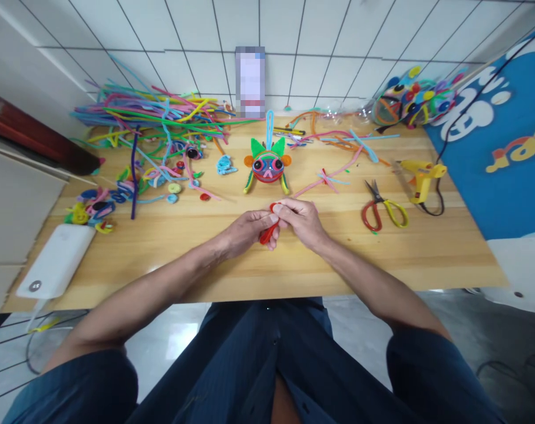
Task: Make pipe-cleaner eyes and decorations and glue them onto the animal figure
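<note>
Between my fingers is a red pipe cleaner, bent into a loop at its lower end. My left hand pinches it around the middle, thumb on top. My right hand grips the upper end, where a small red curl shows by the thumb. Fingers cover part of the piece. Just beyond both hands a colourful pipe-cleaner figure stands on the table, with green pointed ears, round dark eyes, orange side discs and a light blue loop above it.
Scissors and a yellow glue gun lie at right. A pile of pipe cleaners fills the back left. A white power bank rests at left; a phone leans on the tiled wall. The wooden table ends before my lap.
</note>
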{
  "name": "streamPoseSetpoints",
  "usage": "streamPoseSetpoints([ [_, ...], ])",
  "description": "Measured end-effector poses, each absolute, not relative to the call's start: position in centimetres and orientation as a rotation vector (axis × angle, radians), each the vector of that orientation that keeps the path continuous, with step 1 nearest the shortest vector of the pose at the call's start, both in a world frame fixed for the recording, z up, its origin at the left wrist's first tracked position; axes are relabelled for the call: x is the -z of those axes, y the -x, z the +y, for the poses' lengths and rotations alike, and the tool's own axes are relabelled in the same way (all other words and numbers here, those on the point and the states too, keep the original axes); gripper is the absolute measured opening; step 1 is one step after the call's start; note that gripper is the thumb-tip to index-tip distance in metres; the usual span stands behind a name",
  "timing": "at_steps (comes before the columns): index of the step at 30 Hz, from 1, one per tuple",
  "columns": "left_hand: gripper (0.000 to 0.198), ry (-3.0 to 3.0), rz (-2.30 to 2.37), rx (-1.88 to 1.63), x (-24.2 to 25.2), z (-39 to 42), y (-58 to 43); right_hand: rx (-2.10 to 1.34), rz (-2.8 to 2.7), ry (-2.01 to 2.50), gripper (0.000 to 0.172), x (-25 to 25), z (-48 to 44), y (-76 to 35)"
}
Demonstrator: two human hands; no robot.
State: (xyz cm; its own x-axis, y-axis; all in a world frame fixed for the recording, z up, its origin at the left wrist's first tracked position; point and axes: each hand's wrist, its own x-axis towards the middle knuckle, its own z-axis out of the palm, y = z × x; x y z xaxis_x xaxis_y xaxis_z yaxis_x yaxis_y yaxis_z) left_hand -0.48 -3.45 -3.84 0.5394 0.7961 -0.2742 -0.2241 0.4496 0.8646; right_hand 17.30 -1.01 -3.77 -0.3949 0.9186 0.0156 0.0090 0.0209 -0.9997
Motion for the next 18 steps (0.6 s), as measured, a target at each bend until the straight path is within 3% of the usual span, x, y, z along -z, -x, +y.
streamPoseSetpoints([
  [7, 0.049, -0.92, 0.801, -0.698, 3.0, -3.8, 0.2, -1.918, -1.307, 0.733, 0.048, 4.0, 0.4, -18.1],
  [18, 0.052, -1.187, 0.958, -0.883, 3.7, -3.2, -0.7, -1.719, -1.18, 0.883, 0.051, 4.4, 0.8, -17.6],
])
